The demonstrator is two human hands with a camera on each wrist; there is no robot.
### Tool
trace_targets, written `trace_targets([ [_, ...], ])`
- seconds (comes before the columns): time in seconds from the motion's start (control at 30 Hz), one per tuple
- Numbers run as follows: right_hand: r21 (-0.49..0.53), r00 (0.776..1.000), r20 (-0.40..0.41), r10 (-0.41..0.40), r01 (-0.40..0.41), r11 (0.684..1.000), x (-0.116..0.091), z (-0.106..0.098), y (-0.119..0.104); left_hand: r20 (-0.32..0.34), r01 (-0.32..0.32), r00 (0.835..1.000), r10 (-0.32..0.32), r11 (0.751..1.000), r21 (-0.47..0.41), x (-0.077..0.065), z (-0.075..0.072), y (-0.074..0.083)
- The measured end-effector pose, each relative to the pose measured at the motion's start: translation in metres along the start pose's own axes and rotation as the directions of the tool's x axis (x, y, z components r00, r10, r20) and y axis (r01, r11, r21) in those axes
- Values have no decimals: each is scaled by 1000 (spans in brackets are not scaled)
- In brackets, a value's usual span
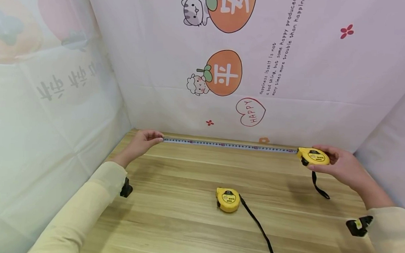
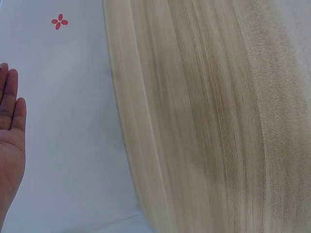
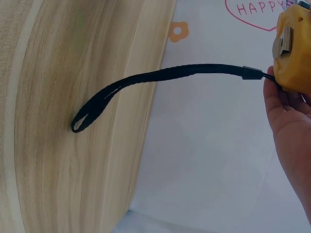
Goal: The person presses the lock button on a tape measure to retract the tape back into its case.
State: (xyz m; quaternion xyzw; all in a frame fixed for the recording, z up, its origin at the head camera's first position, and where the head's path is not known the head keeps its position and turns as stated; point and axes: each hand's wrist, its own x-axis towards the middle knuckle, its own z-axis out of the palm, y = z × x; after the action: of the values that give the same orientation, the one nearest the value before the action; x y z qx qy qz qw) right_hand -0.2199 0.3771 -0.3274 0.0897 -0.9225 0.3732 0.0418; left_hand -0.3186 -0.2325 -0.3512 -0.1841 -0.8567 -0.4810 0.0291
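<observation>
A tape measure's numbered blade (image 1: 239, 146) stretches straight across the back of the table in the head view. Its free end is pinched between the thumb and fingers of my left hand (image 1: 141, 143). At the other end my right hand (image 1: 346, 167) grips the yellow tape measure (image 1: 313, 156), a black wrist strap (image 1: 317, 186) hanging from it. The right wrist view shows this case (image 3: 294, 58) from the back, with a metal clip. In the left wrist view only part of my left hand (image 2: 9, 141) appears, and the blade is out of frame.
A second yellow tape measure (image 1: 228, 200) lies on the wooden table (image 1: 170, 224), its black strap (image 1: 257, 223) trailing toward the front right. Printed white cloth (image 1: 157, 63) walls the back and both sides. Small black devices (image 1: 126, 187) sit on both wrists.
</observation>
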Motion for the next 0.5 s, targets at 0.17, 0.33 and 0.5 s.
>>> trace_targets([
  [0.17, -6, 1000, 12, 19, -19, 1000, 1, -1, 1, 9, -10, 1000, 10, 1000, -6, 1, 0, 1],
  [0.33, -18, 1000, 20, 20, -20, 1000, 1, -1, -1, 15, -15, 1000, 15, 1000, -9, 1, 2, 2],
  [0.5, -50, 999, 28, 40, -39, 998, 0, -1, -6, 16, -7, 1000, 7, 1000, -8, 0, 4, 5],
])
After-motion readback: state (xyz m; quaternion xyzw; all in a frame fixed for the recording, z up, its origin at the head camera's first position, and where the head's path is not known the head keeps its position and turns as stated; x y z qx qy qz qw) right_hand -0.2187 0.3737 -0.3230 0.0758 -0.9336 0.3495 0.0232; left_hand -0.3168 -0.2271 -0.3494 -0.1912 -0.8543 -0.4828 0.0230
